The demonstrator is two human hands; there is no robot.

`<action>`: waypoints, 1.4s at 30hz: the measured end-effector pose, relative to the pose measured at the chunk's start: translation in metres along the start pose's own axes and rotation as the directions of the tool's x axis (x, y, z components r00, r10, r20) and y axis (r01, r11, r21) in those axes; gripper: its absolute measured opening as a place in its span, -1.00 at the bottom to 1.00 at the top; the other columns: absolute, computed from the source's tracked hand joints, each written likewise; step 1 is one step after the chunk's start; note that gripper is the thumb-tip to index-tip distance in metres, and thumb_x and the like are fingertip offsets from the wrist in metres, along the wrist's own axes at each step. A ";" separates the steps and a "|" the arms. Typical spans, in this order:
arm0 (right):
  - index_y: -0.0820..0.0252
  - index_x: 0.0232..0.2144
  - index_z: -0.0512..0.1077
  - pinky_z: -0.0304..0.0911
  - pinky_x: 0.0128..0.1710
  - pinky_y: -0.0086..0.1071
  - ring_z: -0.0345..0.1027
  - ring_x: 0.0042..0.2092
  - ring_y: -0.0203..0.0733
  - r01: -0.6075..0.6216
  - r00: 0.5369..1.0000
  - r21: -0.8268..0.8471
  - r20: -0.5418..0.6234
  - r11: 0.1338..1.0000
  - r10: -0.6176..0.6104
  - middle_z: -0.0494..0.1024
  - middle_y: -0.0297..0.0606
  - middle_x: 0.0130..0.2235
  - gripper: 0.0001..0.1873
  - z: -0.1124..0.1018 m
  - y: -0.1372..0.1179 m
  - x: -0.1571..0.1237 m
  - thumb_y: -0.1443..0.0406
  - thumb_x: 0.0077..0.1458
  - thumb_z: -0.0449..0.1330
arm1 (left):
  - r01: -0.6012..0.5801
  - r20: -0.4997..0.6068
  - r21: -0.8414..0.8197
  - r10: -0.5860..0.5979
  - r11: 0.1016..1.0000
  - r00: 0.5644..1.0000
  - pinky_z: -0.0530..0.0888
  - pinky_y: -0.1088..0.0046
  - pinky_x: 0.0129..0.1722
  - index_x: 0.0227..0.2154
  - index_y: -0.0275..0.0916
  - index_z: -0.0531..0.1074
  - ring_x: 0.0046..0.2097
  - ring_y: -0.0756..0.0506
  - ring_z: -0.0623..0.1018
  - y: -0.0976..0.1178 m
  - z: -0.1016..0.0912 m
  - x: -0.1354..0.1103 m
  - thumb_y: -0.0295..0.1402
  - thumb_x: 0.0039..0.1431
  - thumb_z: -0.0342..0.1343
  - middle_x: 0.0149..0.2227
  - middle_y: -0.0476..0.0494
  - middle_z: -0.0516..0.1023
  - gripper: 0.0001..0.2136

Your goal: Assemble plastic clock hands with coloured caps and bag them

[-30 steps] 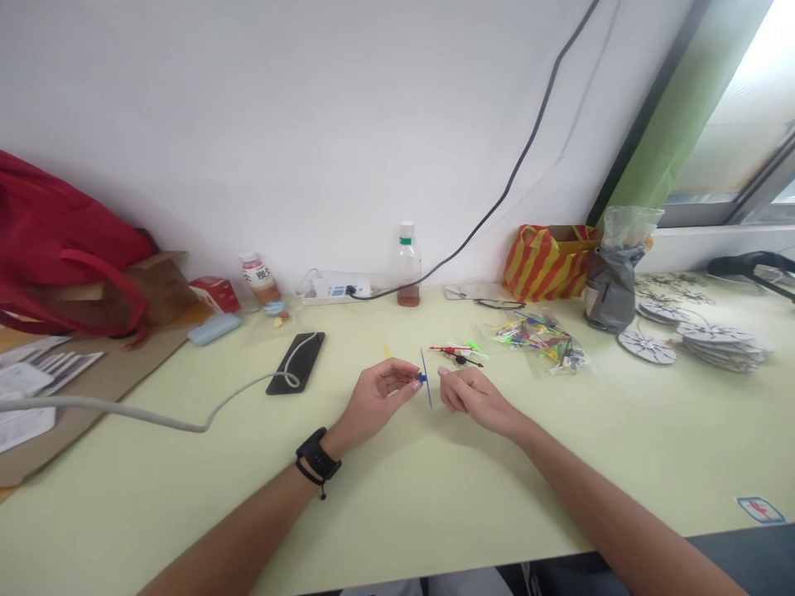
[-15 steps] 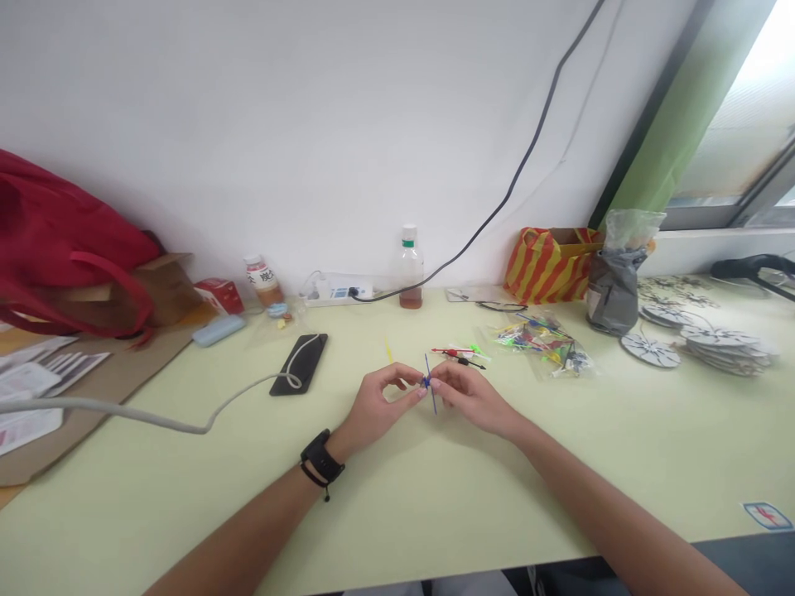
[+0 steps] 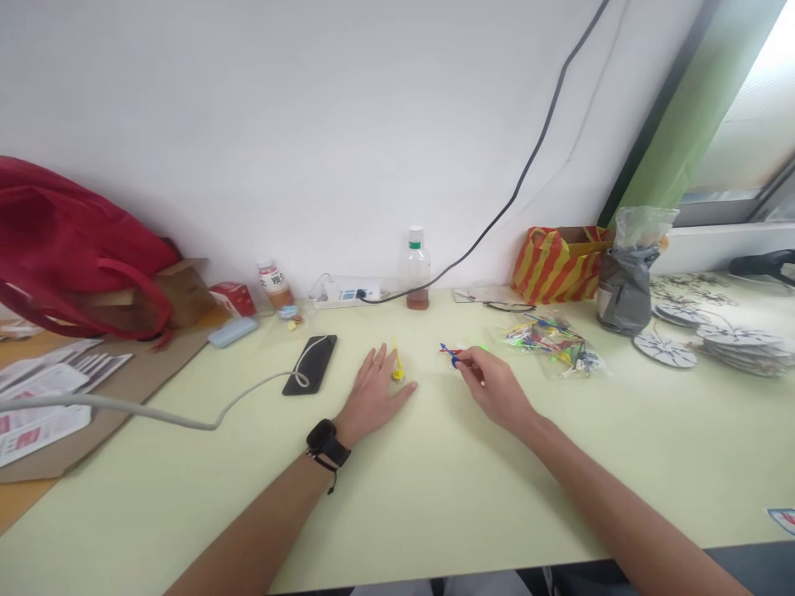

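My right hand [image 3: 497, 387] pinches a blue plastic arrow-shaped pointer [image 3: 455, 359] between thumb and fingers, its tip towards the far left. Behind that hand, red and green pieces [image 3: 482, 349] partly show on the table. My left hand [image 3: 374, 393] has its fingers stretched out, low over the tabletop, and holds nothing. Just beyond its fingertips, on the right side, is a yellow plastic pointer [image 3: 398, 372]; whether the fingers touch it I cannot tell. Clear bags of colourful plastic pieces [image 3: 559, 341] are to the right of my right hand.
A black phone [image 3: 310, 365] with a grey cable lies left. At the wall stand a clear bottle [image 3: 418, 273], a power strip [image 3: 348, 291] and a striped bag [image 3: 552, 265]. Round patterned discs [image 3: 739, 341] are stacked at right; a red bag [image 3: 80, 240] stands left.
My hands have moved apart. The blue pointer, earlier between both hands, is now in my right hand alone. My left hand has opened and moved left beside the yellow pointer.
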State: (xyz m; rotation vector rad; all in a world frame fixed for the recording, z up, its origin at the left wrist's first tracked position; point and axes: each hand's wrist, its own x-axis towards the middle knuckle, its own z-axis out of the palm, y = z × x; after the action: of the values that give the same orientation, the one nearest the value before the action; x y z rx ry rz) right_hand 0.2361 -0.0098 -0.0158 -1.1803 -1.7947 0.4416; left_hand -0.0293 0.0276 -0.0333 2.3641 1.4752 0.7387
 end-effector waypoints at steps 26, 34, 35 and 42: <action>0.07 0.20 0.38 0.27 0.10 -0.07 0.29 0.04 0.06 0.274 0.949 -0.438 0.269 0.856 -0.166 0.43 -0.07 0.00 -0.56 0.005 0.016 -0.001 0.40 0.32 0.06 | -0.206 0.126 -0.293 0.252 0.934 0.960 0.51 0.26 0.14 0.07 -0.09 0.55 0.09 -0.17 0.61 0.028 -0.010 -0.002 -0.29 0.42 0.05 0.10 -0.10 0.63 -0.73; 0.06 0.01 0.52 0.29 0.04 -0.04 0.26 0.00 0.05 0.335 0.918 -0.400 0.342 0.853 -0.200 0.44 -0.07 -0.03 -0.69 0.018 0.005 -0.006 0.37 0.35 0.05 | -0.167 -0.232 -0.431 0.070 0.887 0.970 0.60 0.37 -0.10 -0.18 -0.17 0.62 -0.12 -0.11 0.64 0.030 -0.005 0.004 -0.22 0.28 0.25 -0.10 -0.13 0.67 -0.83; 0.06 -0.01 0.53 0.29 0.04 -0.04 0.26 0.00 0.05 0.337 0.917 -0.390 0.342 0.857 -0.206 0.44 -0.07 -0.03 -0.70 0.017 0.004 -0.006 0.37 0.35 0.06 | -0.146 -0.225 -0.427 0.052 0.892 0.973 0.60 0.37 -0.16 -0.21 -0.17 0.63 -0.20 -0.09 0.63 0.029 -0.005 0.005 -0.22 0.27 0.26 -0.16 -0.12 0.67 -0.84; -0.01 0.06 0.52 0.27 0.05 -0.07 0.27 -0.02 0.00 0.377 0.885 -0.301 0.395 0.876 -0.245 0.44 -0.11 -0.02 -0.67 0.017 -0.006 -0.008 0.36 0.36 0.08 | -0.027 -0.157 -0.636 -0.095 0.771 0.983 0.64 0.32 -0.12 -0.05 -0.22 0.61 -0.20 -0.11 0.66 0.024 0.000 0.007 -0.20 0.20 0.30 -0.10 -0.19 0.66 -0.69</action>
State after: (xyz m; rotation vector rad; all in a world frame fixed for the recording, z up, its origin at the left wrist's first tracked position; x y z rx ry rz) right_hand 0.2199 -0.0168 -0.0240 -1.0684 -2.4144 0.1167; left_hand -0.0080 0.0230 -0.0202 1.7729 1.0753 1.2417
